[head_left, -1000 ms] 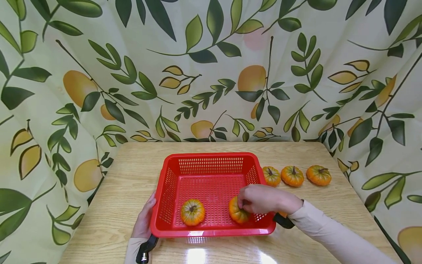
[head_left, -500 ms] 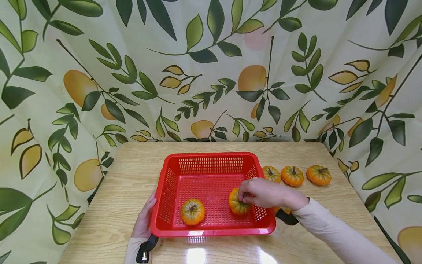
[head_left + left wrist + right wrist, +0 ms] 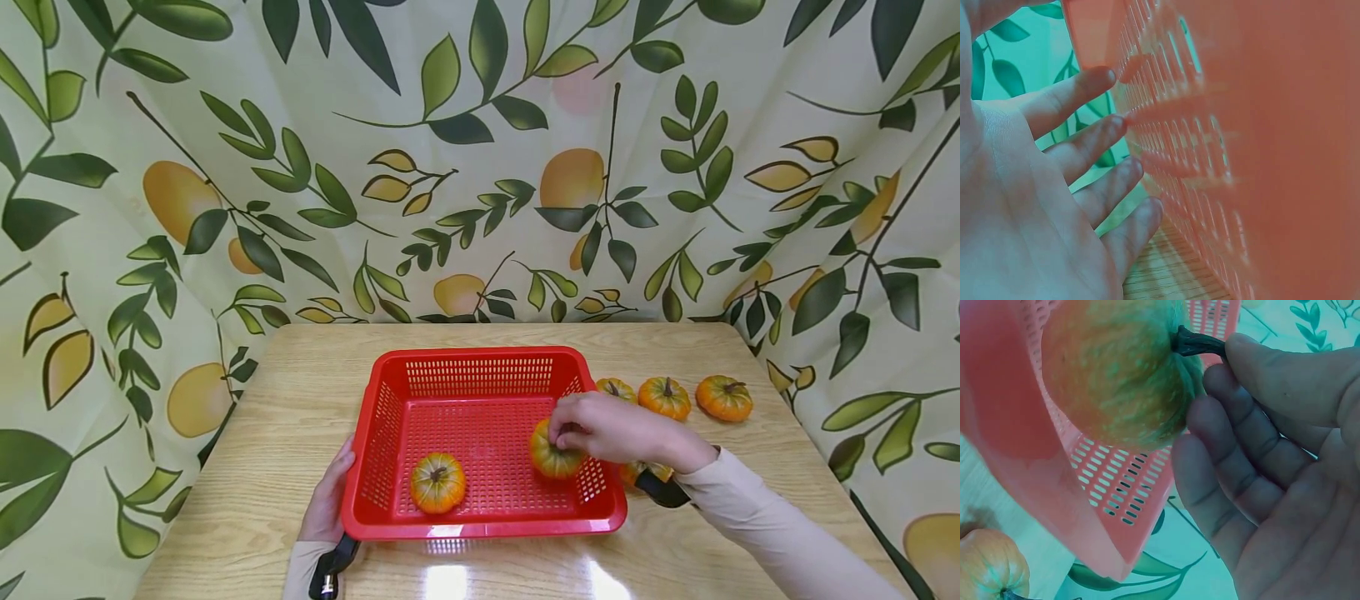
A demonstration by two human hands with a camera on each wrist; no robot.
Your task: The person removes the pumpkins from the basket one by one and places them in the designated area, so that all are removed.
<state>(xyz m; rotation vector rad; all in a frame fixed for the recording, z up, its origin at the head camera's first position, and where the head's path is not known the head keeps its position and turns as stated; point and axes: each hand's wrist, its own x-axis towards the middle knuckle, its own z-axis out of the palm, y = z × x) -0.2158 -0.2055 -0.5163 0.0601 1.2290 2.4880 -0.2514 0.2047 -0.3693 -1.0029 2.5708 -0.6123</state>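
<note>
A red plastic basket with slotted walls stands on the table. My left hand is at its left side; in the left wrist view the fairly straight fingers touch or nearly touch the slotted wall. Over the basket's right part, my right hand pinches the dark stem of a small orange pumpkin between thumb and fingers. Whether that pumpkin touches the basket floor, I cannot tell. Another small pumpkin sits upright at the front left inside the basket.
Right of the basket, a row of pumpkins lies on the wooden table: one beside the wall, a middle pumpkin and a far-right pumpkin. Another pumpkin is partly hidden by my right wrist. Leaf-patterned cloth hangs behind.
My right hand and the pumpkin it pinches have moved slightly right and farther from me within the basket. The left hand, basket and other pumpkins stay put.
</note>
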